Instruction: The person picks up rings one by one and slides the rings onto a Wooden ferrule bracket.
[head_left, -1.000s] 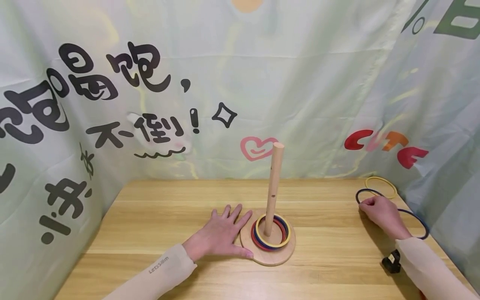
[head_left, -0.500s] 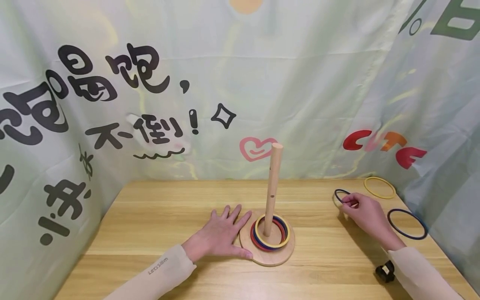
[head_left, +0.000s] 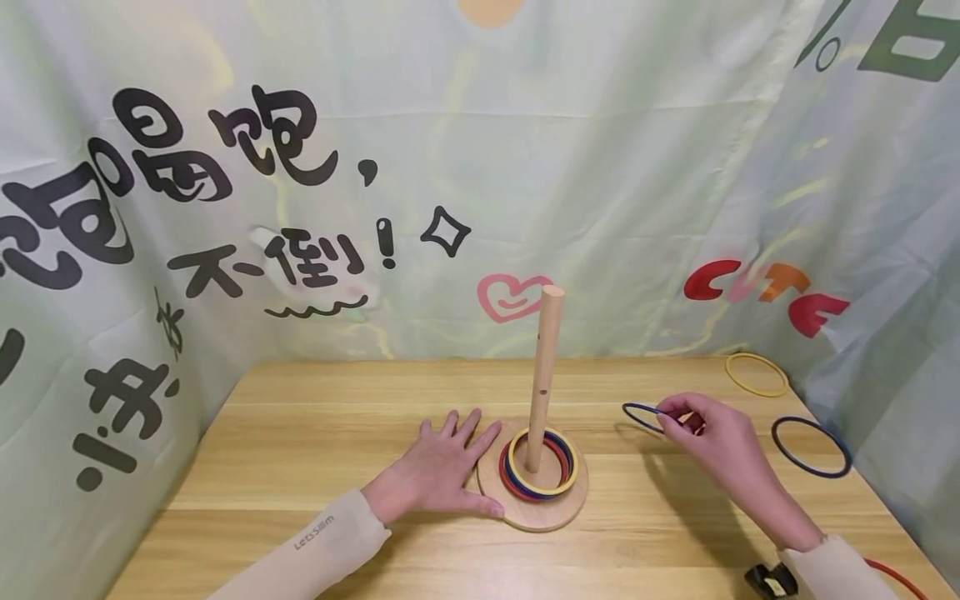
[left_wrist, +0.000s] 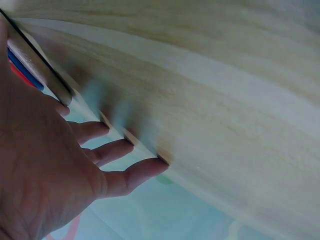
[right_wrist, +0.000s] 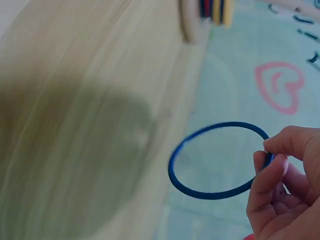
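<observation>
A round wooden base (head_left: 543, 520) carries an upright wooden post (head_left: 547, 367). Red, dark blue and yellow rings (head_left: 516, 486) lie stacked round the foot of the post. My left hand (head_left: 441, 473) is spread flat at the base's left edge, thumb on the rim; in the left wrist view its fingers (left_wrist: 112, 150) reach out straight over the table. Between thumb and fingertips my right hand (head_left: 716, 437) pinches a dark blue ring (right_wrist: 215, 195) by one side. The ring hangs above the table to the right of the post, nearly level.
At the table's back right corner lies a yellow ring (head_left: 757, 395), with another dark blue ring (head_left: 813, 474) in front of it. Part of a red ring (head_left: 898, 575) shows beside the right sleeve. A printed curtain (head_left: 615, 208) hangs behind and along both sides.
My right hand has lifted the dark blue ring off the right side of the table, away from the yellow ring, and carried it left toward the post. The left hand stays in place.
</observation>
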